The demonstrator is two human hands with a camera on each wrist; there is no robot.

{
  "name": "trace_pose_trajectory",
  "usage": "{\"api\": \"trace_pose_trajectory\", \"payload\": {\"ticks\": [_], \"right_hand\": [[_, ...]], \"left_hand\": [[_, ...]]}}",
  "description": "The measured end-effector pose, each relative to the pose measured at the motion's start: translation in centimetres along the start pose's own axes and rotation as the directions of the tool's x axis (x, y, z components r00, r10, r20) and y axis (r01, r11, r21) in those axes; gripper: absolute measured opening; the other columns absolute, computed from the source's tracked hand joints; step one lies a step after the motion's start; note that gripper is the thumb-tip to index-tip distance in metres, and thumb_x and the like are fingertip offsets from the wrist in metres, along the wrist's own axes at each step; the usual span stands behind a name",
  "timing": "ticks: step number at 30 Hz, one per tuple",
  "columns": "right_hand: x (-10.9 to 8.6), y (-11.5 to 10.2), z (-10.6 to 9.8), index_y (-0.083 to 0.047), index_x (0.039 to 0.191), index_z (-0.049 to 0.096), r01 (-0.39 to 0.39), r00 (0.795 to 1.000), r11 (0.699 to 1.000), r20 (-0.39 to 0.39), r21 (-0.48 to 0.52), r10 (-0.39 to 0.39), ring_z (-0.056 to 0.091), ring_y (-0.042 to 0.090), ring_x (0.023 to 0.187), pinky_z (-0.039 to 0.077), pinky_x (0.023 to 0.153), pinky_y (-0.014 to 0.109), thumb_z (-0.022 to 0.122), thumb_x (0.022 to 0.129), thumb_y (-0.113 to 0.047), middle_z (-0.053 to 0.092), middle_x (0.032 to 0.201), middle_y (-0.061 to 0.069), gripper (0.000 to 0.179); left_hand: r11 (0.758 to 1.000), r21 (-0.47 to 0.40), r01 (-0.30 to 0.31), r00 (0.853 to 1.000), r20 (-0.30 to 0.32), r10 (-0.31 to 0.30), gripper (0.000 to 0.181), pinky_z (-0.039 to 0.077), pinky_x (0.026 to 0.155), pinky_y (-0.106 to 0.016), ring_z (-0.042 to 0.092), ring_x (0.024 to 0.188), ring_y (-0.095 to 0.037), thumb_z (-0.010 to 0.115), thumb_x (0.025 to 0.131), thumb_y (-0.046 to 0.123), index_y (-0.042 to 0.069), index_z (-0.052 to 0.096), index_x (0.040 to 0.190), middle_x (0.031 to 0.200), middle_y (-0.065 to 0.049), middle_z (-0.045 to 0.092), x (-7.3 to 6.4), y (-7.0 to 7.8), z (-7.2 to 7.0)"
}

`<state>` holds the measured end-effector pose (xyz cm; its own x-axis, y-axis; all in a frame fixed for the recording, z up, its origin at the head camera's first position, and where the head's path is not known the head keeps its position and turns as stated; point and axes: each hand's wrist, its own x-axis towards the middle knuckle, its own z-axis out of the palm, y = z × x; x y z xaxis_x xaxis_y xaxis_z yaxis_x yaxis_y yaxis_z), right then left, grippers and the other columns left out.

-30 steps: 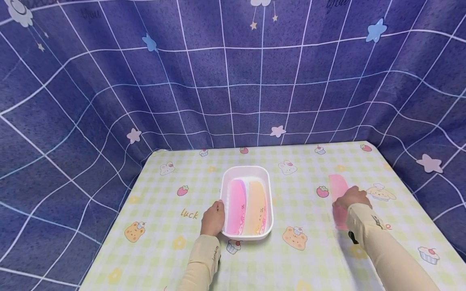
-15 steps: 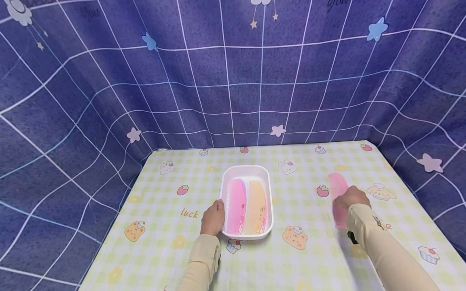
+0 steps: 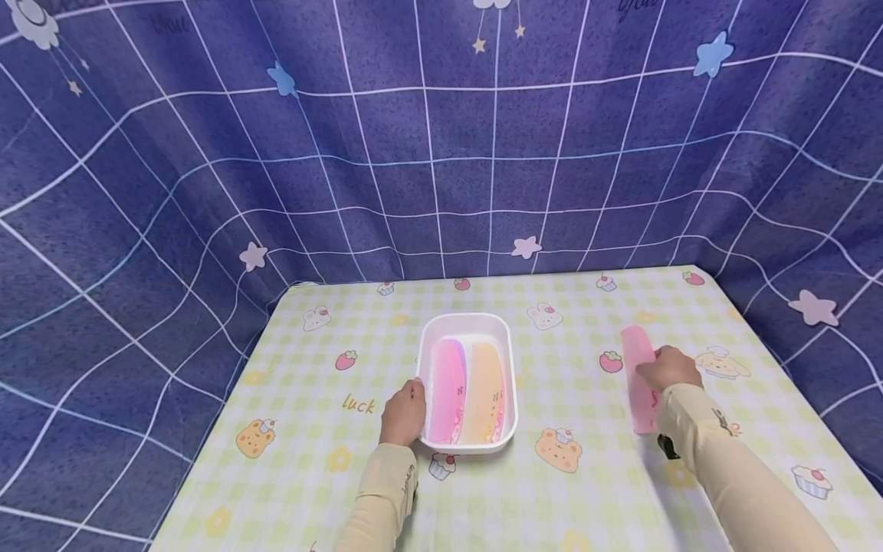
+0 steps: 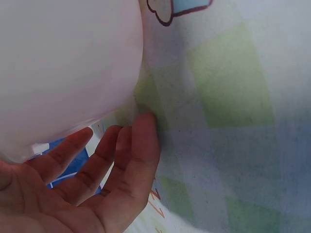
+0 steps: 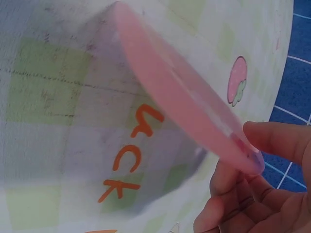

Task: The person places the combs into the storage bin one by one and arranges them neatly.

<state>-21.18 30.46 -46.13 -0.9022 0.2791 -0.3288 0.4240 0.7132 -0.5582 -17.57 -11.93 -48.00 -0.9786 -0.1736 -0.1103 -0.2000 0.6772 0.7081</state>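
At the middle of the table stands a white plastic box (image 3: 512,349), with two flat comb-shaped pieces inside, one pink-purple (image 3: 447,391) and one pale orange (image 3: 485,387). My left hand (image 3: 403,414) holds the box by its left side. In the left wrist view its curled fingers (image 4: 141,155) lie along the outer wall; the thumb is hidden there. My right hand (image 3: 669,368) pinches a third piece, pink and comb-shaped (image 3: 639,383), between thumb and fingers. That piece is tilted up on its edge in the right wrist view, and no teeth can be made out on it.
A green-checked cloth with printed animals and cupcakes covers the table (image 3: 297,491). Behind and at the sides hangs a dark blue curtain (image 3: 462,192) with white grid lines. The open box stands left of the right hand.
My right hand has tilted the pink comb-shaped piece up from lying flat, and its printed side now shows a little. The left hand and the box have stayed in place.
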Motion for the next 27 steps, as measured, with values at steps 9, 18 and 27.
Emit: {"api": "trace_pose_trajectory", "payload": {"ticks": [9, 18, 27], "right_hand": [[-0.4, -0.8, -0.2, 0.013, 0.121, 0.053, 0.023, 1.000, 1.000, 0.006, 0.016, -0.023, 0.059, 0.038, 0.091, 0.050, 0.079, 0.049, 0.061, 0.095, -0.019, 0.061, 0.104, 0.030, 0.042], [-0.9, -1.7, -0.7, 0.010, 0.124, 0.051, 0.036, 0.999, 0.999, 0.018, 0.027, -0.037, 0.056, 0.038, 0.093, 0.048, 0.080, 0.048, 0.061, 0.096, -0.021, 0.060, 0.109, 0.030, 0.043], [-1.4, -3.0, -0.9, 0.010, 0.120, 0.054, 0.130, 0.991, 0.990, -0.024, -0.057, -0.132, 0.057, 0.040, 0.091, 0.048, 0.080, 0.050, 0.062, 0.094, -0.023, 0.061, 0.109, 0.032, 0.043]], "left_hand": [[1.000, 0.011, 0.001, 1.000, -0.008, -0.001, 0.049, 0.047, 0.098, -0.059, 0.060, 0.115, -0.050, 0.030, 0.110, 0.030, -0.003, 0.061, 0.130, 0.125, -0.028, 0.064, 0.1, 0.1, 0.0], [1.000, 0.006, -0.010, 1.000, -0.010, 0.010, 0.047, 0.048, 0.097, -0.059, 0.061, 0.114, -0.050, 0.031, 0.110, 0.029, -0.003, 0.062, 0.125, 0.123, -0.029, 0.065, 0.1, 0.0, 0.1], [1.000, 0.004, -0.001, 1.000, 0.005, 0.001, 0.048, 0.048, 0.097, -0.059, 0.060, 0.115, -0.051, 0.031, 0.110, 0.030, -0.003, 0.061, 0.128, 0.124, -0.029, 0.064, 0.1, 0.1, 0.0]]}}
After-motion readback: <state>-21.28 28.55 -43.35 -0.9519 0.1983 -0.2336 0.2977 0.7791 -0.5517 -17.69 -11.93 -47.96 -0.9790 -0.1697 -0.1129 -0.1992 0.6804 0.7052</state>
